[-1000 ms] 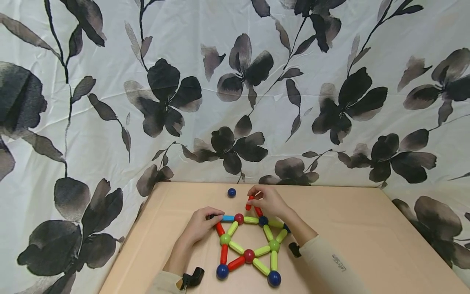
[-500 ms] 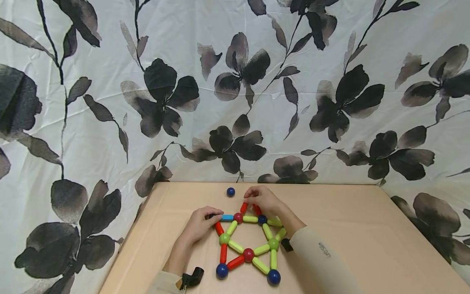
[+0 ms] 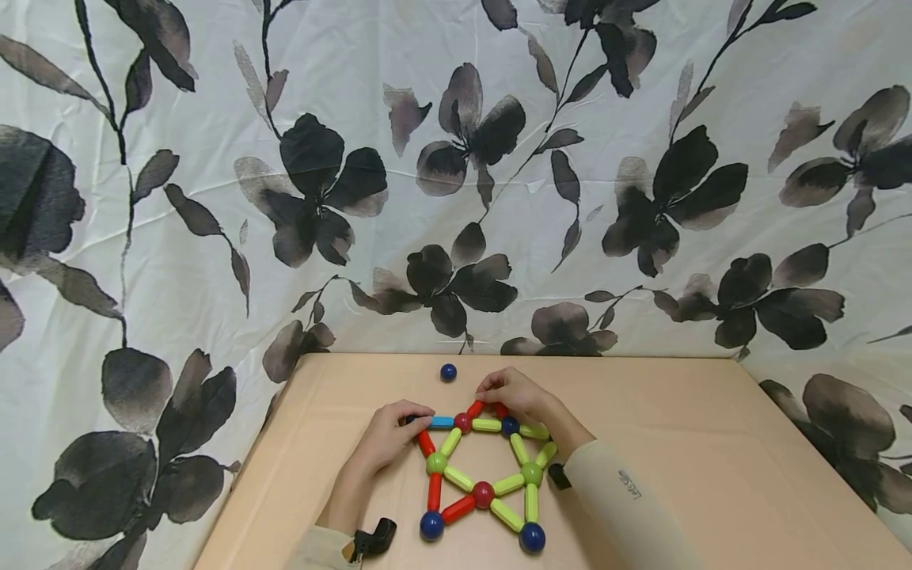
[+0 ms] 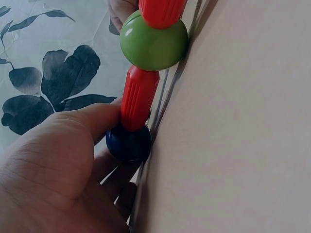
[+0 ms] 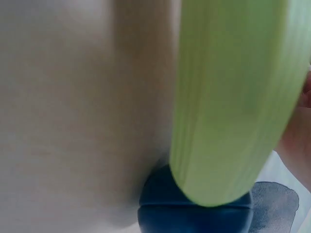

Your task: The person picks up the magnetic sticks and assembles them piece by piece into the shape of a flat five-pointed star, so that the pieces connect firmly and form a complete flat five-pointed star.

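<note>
A flat star-like frame of coloured magnetic rods and balls lies on the board. My left hand pinches a dark blue ball at its left corner, where a red rod and a light blue rod meet. My right hand pinches a short red rod at the far side. That rod's lower end is at the red ball. A second red rod, partly hidden by the fingers, leans up from a dark blue ball. Green rod and dark blue ball fill the right wrist view.
One loose blue ball sits near the far edge of the tan board. A white floral cloth hangs behind it. Two blue balls form the frame's near corners.
My right hand has lowered the red rod until its end reaches the red ball, then tilted its top rightward toward the other red rod. My left hand stays in place.
</note>
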### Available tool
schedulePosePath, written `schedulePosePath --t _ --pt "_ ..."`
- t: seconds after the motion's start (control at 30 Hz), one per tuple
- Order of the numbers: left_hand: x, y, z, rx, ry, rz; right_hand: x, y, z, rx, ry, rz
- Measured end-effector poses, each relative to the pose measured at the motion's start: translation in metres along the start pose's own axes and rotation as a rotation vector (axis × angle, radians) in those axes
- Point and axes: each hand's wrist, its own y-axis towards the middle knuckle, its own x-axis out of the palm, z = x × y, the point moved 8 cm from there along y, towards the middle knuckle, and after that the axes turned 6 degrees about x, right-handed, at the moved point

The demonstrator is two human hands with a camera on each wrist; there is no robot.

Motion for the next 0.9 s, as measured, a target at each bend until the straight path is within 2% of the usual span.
schedulePosePath --t 0.17,0.43,0.53,0.7,0.9 --pt "-0.001 -0.001 0.000 0.011 0.005 0.000 -0.001 0.002 -0.006 -0.011 -0.018 0.004" --pt "-0.002 -0.001 0.000 0.009 -0.003 -0.008 -0.002 0.005 -0.013 -0.014 -0.121 0.035" --pt "-0.001 0.000 0.000 0.000 -0.005 -0.010 -0.004 0.008 -0.017 -0.008 -0.184 0.078" --pt "-0.002 0.000 -0.001 0.002 0.010 -0.016 0.001 0.016 -0.042 -0.089 -0.430 0.161" --pt "-0.002 0.000 0.003 0.034 0.019 -0.025 0.036 0.026 -0.070 -0.221 -0.818 0.045"
